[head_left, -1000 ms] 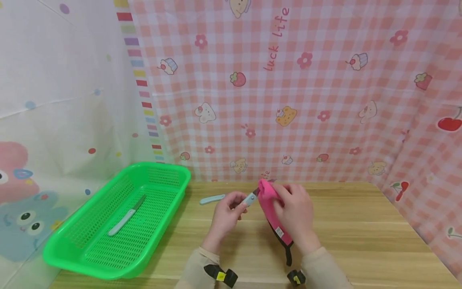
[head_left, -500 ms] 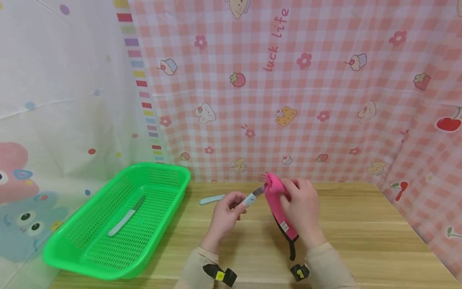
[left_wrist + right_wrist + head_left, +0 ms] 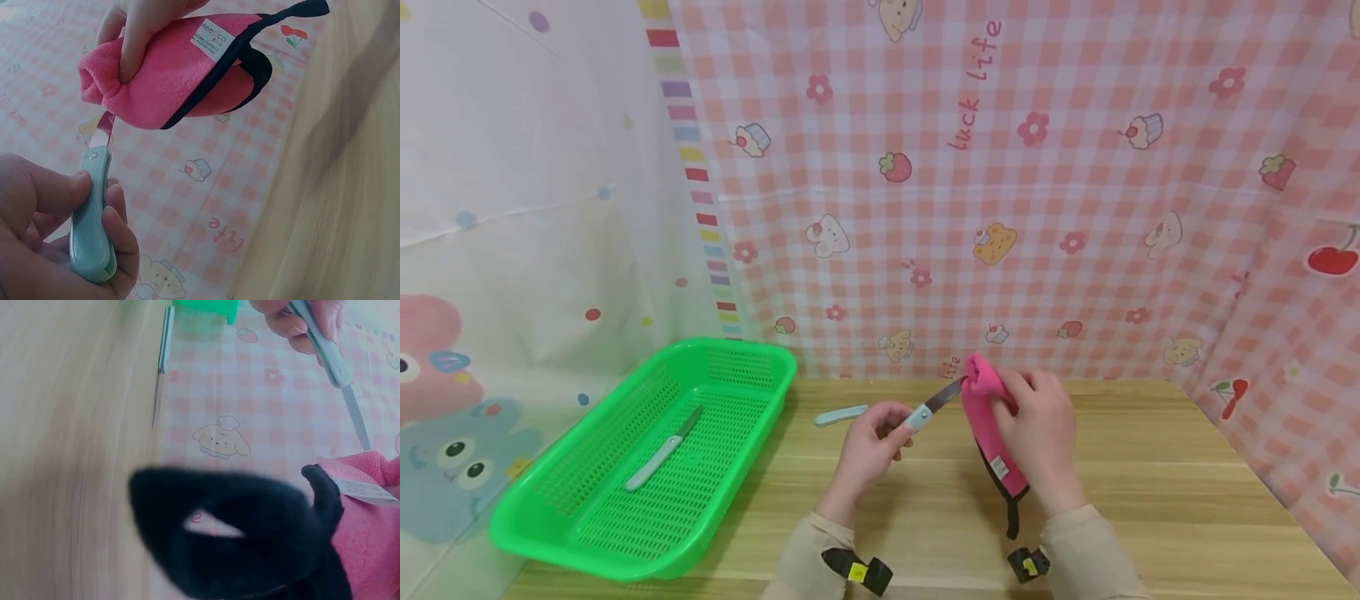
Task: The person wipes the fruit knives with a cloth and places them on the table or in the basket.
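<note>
My left hand [image 3: 868, 446] grips the pale blue-green handle of an unfolded folding knife [image 3: 92, 225], thumb along one side. The knife's blade points up and right toward a pink cloth [image 3: 988, 425] with black edging, a white tag and a black hanging loop. My right hand [image 3: 1037, 429] pinches that cloth, which is bunched and folded near its top. At the cloth's fold, the blade tip [image 3: 362, 440] meets or passes just behind the fabric; I cannot tell which. Beyond my left hand, a second knife [image 3: 841, 414] lies on the table, partly hidden in the head view.
A green perforated basket [image 3: 745, 475] stands at the left, with another unfolded knife [image 3: 662, 454] lying inside. The wooden table [image 3: 1150, 483] meets a pink checked curtain [image 3: 1075, 183] at the back and right. A white printed curtain [image 3: 550, 208] hangs at the left.
My right hand has drawn the cloth to the right and slightly up along the blade, toward the tip. More of the blade shows now. My left hand and the knife have barely moved.
</note>
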Demonstrator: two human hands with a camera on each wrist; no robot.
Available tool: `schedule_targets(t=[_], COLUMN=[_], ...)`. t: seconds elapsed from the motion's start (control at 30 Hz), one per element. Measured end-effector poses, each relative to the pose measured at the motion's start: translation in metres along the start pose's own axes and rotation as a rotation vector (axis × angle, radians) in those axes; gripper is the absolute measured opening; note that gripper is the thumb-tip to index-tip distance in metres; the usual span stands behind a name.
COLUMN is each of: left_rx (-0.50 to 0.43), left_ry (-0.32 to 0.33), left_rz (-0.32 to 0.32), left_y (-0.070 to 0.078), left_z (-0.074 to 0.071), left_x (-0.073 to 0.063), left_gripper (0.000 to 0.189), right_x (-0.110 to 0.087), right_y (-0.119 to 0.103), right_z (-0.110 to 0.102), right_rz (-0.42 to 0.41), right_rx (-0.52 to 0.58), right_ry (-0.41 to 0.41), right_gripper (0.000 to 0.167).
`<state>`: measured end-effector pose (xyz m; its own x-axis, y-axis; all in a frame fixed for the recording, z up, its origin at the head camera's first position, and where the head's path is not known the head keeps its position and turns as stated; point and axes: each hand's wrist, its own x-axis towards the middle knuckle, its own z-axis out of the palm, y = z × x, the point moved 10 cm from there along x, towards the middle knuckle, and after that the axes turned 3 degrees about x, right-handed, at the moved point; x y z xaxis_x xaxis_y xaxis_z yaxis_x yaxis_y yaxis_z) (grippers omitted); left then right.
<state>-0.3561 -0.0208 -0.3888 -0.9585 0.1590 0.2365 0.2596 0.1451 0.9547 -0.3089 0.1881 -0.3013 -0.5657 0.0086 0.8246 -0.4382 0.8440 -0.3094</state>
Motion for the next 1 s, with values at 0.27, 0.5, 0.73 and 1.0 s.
schedule_targets(t=[0.27,0.5,0.73,1.0], left_rx=[-0.023,-0.034,-0.056,-0.067], left_ry=[0.014,0.029,0.038,0.038], left_rz=[-0.003,-0.003,-0.015,0.009], left_y=[-0.004,-0.003,-0.002,-0.001], left_z=[-0.003,-0.007,-0.011,-0.013], left_x=[0.001,0.003,0.003,0.002], left_gripper=[0.012,0.013,0.013,0.013], right_x=[0.0,-0.003,-0.008,-0.014], right_y=[0.005,0.0,-0.013,-0.031], right_z=[-0.012,-0.02,-0.02,-0.015], right_rz=[0.032,0.009,-0.059,-0.131], right_rx=[0.008,0.023,0.033,0.056], right_ry=[0.034,0.058,0.065,0.066], right_gripper=[0.029,0.03,0.029,0.032])
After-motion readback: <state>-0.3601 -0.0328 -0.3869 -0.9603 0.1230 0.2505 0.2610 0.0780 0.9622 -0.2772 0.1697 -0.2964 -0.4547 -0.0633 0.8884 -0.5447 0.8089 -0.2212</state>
